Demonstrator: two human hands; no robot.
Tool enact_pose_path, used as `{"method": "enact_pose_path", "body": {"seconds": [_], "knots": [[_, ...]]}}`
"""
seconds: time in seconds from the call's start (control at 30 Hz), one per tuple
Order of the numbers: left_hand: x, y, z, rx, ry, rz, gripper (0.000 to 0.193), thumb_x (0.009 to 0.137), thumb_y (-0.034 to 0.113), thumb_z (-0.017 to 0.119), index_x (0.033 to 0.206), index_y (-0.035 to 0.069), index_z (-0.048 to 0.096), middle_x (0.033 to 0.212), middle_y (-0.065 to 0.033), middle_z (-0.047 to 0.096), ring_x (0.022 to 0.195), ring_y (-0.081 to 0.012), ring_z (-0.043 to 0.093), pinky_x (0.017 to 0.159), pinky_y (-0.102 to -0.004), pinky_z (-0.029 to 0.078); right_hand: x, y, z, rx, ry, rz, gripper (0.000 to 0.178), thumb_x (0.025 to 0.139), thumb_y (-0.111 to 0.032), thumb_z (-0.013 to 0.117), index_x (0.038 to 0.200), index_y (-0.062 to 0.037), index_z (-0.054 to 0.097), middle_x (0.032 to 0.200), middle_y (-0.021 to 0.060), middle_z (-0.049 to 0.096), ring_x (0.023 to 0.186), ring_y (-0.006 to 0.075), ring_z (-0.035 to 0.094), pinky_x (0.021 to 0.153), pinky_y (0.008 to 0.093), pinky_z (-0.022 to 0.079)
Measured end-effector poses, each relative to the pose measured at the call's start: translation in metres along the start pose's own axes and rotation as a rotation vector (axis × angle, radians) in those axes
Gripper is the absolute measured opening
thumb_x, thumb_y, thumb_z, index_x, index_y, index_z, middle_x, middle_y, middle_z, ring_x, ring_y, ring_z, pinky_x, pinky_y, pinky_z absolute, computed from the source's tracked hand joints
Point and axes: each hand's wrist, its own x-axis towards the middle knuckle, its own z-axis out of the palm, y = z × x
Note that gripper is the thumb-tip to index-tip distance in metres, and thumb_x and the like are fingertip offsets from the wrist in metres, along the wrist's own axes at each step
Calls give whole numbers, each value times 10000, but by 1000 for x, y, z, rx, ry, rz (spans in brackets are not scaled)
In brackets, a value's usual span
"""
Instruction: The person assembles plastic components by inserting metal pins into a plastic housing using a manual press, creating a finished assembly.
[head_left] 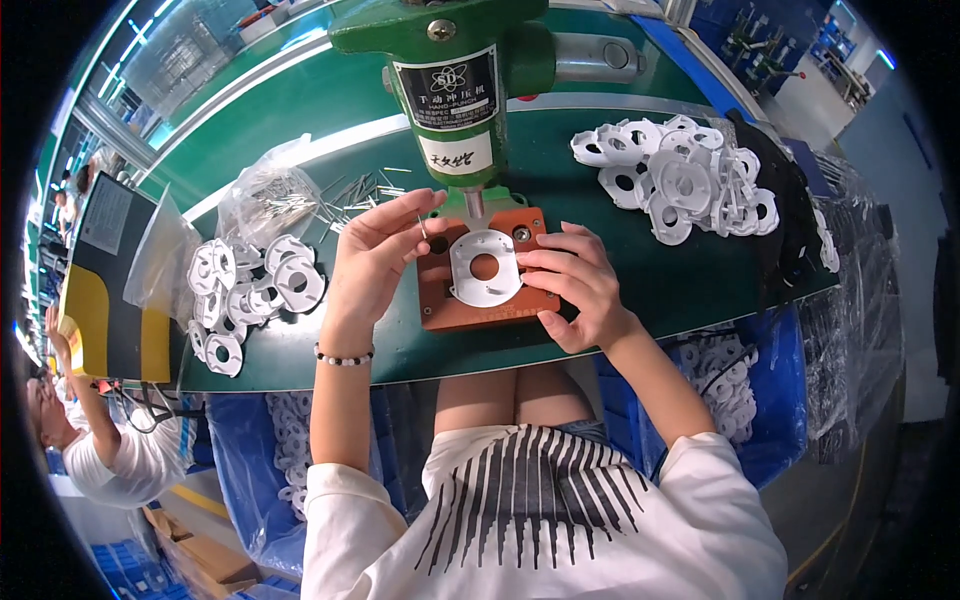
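A white plastic ring-shaped part (462, 285) lies flat on the orange fixture block (445, 318), under the ram of a green hand press (455, 160). My left hand (375, 250) pinches a thin metal pin (422, 228) upright just left of the part's upper edge. Fingers of my right hand (580, 285) rest at the part's right edge and on the block, spread apart, with the thumb near the block's front right corner. Loose metal pins (355, 195) lie on the table behind my left hand.
White plastic parts are heaped at left (240, 290) and in a larger pile (690, 180) at right. A clear bag of pins (270, 195) lies at back left. Blue bins (775, 400) of parts stand below the table edge. Another person (110, 450) sits at far left.
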Motion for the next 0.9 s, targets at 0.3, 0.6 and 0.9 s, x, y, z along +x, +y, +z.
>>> {"method": "enact_pose_path", "body": {"seconds": [0.3,0.6,0.9], "knots": [[-1,-5,0,129,91,174,203,821,45,621,1004,-42,620,898,-125,656,744,-141,637,630,-200,492,1,-1,-1,34,2,24,275,783,-315,560,904,-84,647,1068,73,614,1053,262,522,1002,480,309],[7,-20,21,945,20,594,138,784,-1,625,915,-16,667,770,-53,587,622,-114,511,569,-214,410,0,-2,-1,15,4,30,291,794,-338,539,896,-88,647,1072,70,613,1068,262,513,1017,473,287],[5,-28,32,896,176,454,105,754,11,682,841,-26,637,692,-60,633,624,-80,576,587,-205,455,2,-3,0,8,7,27,297,804,-349,530,895,-94,650,1070,70,614,1082,257,505,1024,469,281]]}}
